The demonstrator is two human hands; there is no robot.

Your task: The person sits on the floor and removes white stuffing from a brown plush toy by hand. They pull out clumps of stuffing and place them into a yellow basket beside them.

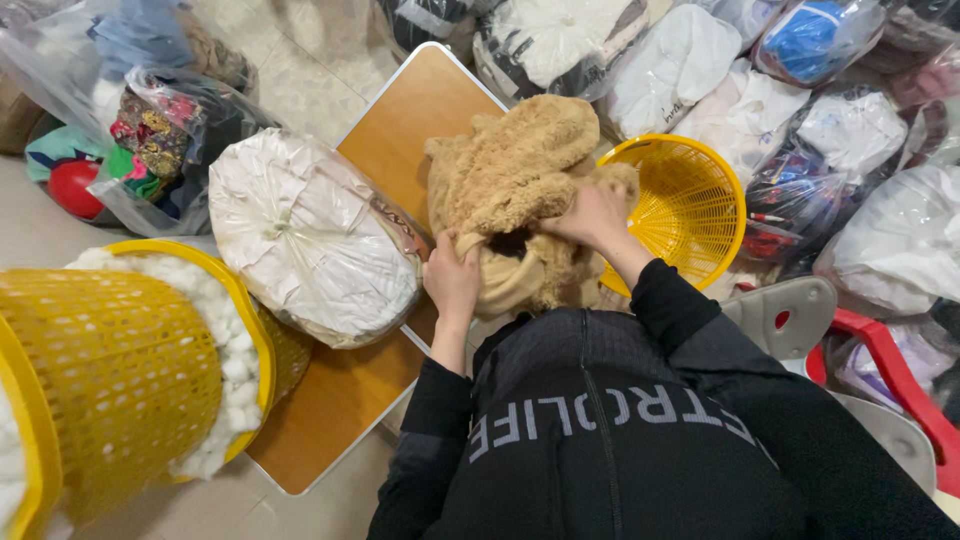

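A tan fluffy plush cover (515, 165) lies bunched on a low wooden table (400, 130). My left hand (452, 275) grips its lower left edge where a smooth beige lining shows. My right hand (590, 215) is closed on the fluffy fabric at the right, next to a dark opening in the cover. Both sleeves are black.
An empty yellow plastic basket (690, 205) stands tilted right of the cover. A white tied bag (310, 235) rests on the table's left. Yellow baskets with white stuffing (215, 320) sit at the lower left. Plastic bags of clothes (850, 130) ring the back and right; a red stool (900, 385) is at right.
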